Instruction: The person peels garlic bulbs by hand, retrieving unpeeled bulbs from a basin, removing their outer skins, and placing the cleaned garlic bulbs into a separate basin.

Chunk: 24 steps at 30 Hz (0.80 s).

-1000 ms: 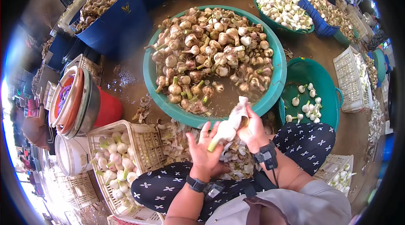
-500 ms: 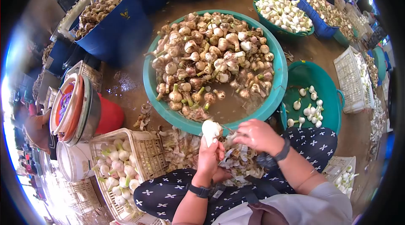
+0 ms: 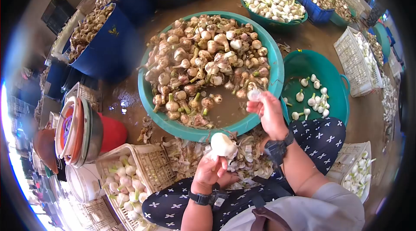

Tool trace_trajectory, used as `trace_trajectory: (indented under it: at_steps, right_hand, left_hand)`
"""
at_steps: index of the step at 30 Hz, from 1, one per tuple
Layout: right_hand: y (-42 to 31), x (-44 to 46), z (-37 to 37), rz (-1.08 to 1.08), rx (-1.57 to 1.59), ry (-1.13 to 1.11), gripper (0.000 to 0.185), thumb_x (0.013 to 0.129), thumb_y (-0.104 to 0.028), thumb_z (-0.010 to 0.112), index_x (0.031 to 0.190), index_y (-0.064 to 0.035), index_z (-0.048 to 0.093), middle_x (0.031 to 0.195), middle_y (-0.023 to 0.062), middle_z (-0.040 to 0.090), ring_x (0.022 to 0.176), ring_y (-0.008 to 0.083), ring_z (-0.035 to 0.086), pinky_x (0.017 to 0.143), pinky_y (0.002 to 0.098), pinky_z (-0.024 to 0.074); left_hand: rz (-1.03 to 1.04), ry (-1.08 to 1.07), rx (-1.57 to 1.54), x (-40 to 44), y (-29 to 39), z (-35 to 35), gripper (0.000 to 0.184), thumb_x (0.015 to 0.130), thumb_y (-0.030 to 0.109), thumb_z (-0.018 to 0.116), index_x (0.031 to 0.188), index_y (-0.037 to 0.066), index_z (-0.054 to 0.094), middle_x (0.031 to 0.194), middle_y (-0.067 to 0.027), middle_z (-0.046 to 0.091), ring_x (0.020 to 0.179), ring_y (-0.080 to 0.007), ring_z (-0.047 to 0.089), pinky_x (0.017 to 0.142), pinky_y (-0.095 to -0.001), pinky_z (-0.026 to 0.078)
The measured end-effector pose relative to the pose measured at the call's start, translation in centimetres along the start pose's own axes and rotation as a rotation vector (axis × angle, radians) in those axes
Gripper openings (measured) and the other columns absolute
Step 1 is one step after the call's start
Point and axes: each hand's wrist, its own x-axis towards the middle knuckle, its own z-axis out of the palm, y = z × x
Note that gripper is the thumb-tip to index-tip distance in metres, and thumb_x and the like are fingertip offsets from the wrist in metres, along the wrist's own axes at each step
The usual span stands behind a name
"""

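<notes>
My left hand [image 3: 209,171] is closed round the lower end of a garlic bulb [image 3: 223,145], whose smooth white head points up. To the right and higher, my right hand [image 3: 269,112] pinches a thin whitish piece of garlic skin [image 3: 254,95] by the near right rim of the big teal tub [image 3: 182,132]. Unpeeled brownish garlic [image 3: 197,58] is heaped in that tub. Below both hands, loose garlic skins [image 3: 247,164] lie piled between my legs.
A green basin [image 3: 299,60] with several white bulbs stands on the right. At the left is a crate [image 3: 158,168] of garlic, beside stacked basins [image 3: 82,131] and a red bucket [image 3: 113,133]. Blue barrels [image 3: 108,49] and another full green basin [image 3: 255,13] stand farther back.
My right hand has moved up and right, away from the bulb, with a piece of skin in its fingers. My left hand has lowered slightly with the bulb. The whole view has shifted somewhat.
</notes>
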Motion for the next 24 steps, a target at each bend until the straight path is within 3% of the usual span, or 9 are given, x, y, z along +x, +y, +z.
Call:
trace_trajectory:
  at_steps: [2,3,5,7,10,14,18,21,24]
  right_hand:
    - [-1.9,-0.5,0.5,-0.08,-0.171,-0.347,0.018,0.089,-0.017,0.05,0.087,-0.0001,0.055,0.082,0.0104,0.063,0.069,0.0177,0.061,0.063,0.0288,0.0512]
    - [-2.3,-1.5,0.7,-0.084,-0.165,-0.344,0.018,0.089,-0.017,0.05,0.087,-0.0001,0.055,0.082,0.0104,0.063,0.069,0.0177,0.061,0.063,0.0288,0.0512]
    - [-1.8,-4.3,0.7,-0.362,-1.289,-0.737,0.019,0.078,-0.019,0.062,0.083,-0.0011,0.057,0.079,0.014,0.061,0.066,0.028,0.06,0.06,0.0343,0.0475]
    - [-0.1,-6.0,1.6,-0.328,-1.212,-0.686,0.02,0.075,-0.021,0.064,0.079,-0.0022,0.057,0.072,0.0154,0.057,0.064,0.0321,0.057,0.056,0.0371,0.0443]
    - [1.4,-6.6,4.0,-0.526,-1.161,-0.556,0.02,0.076,-0.022,0.063,0.074,-0.0039,0.055,0.062,0.0137,0.053,0.059,0.0321,0.055,0.052,0.0389,0.0427]
    - [2.5,-6.6,3.9,-0.643,-1.264,-0.492,0.017,0.076,-0.02,0.061,0.073,-0.0047,0.055,0.063,0.0131,0.054,0.057,0.0318,0.055,0.051,0.0387,0.0431]
    - [3.1,-5.1,2.4,-0.565,-1.35,-0.452,0.017,0.076,-0.019,0.061,0.072,-0.0044,0.055,0.062,0.0132,0.053,0.057,0.0316,0.055,0.051,0.0388,0.0434]
    - [2.4,-4.6,2.5,-0.394,-1.063,-0.429,0.017,0.076,-0.018,0.061,0.071,-0.0037,0.054,0.063,0.0133,0.052,0.058,0.0317,0.055,0.054,0.0392,0.0441]
    - [1.0,-7.2,4.1,-0.641,-1.131,-0.474,0.013,0.076,-0.014,0.06,0.075,-0.0029,0.053,0.069,0.014,0.053,0.065,0.0323,0.055,0.056,0.039,0.0442]
  left_hand:
    - [0.034,0.157,0.176,0.2,0.2,0.9,0.043,0.089,0.04,0.046,0.081,-0.002,0.051,0.048,-0.0065,0.045,0.041,-0.0131,0.041,0.039,-0.0247,0.032]
    - [0.033,0.154,0.184,0.4,0.1,0.7,0.043,0.089,0.04,0.046,0.081,-0.002,0.051,0.048,-0.0065,0.045,0.041,-0.0131,0.041,0.039,-0.0247,0.032]
    - [-0.021,0.146,-0.08,0.7,-0.7,-0.9,0.041,0.091,0.04,0.042,0.082,0.001,0.051,0.053,-0.0055,0.047,0.042,-0.0126,0.04,0.041,-0.0243,0.033]
    - [-0.011,0.014,-0.127,0.6,-1.2,-1.6,0.037,0.093,0.039,0.039,0.085,0.004,0.049,0.056,-0.0044,0.047,0.042,-0.0118,0.039,0.041,-0.0234,0.032]
    - [0.017,0.367,0.055,1.0,-1.0,0.9,0.029,0.094,0.032,0.036,0.088,0.006,0.049,0.057,-0.0019,0.045,0.043,-0.0102,0.038,0.04,-0.0212,0.03]
    - [0.06,0.297,0.236,1.2,-1.1,1.0,0.024,0.095,0.027,0.036,0.095,0.006,0.048,0.058,-0.0013,0.045,0.044,-0.0097,0.038,0.04,-0.0202,0.03]
    - [0.099,0.338,0.27,1.0,-1.4,1.0,0.022,0.095,0.023,0.034,0.1,0.005,0.048,0.058,-0.002,0.044,0.044,-0.0098,0.038,0.041,-0.0202,0.032]
    - [0.082,0.376,0.242,1.0,-1.5,1.2,0.023,0.095,0.024,0.035,0.1,0.005,0.047,0.058,-0.0021,0.044,0.045,-0.0098,0.039,0.041,-0.0208,0.032]
    - [0.101,0.38,0.329,1.1,-2.1,1.0,0.023,0.095,0.025,0.037,0.1,0.004,0.046,0.057,-0.0019,0.043,0.046,-0.01,0.039,0.041,-0.0208,0.032]
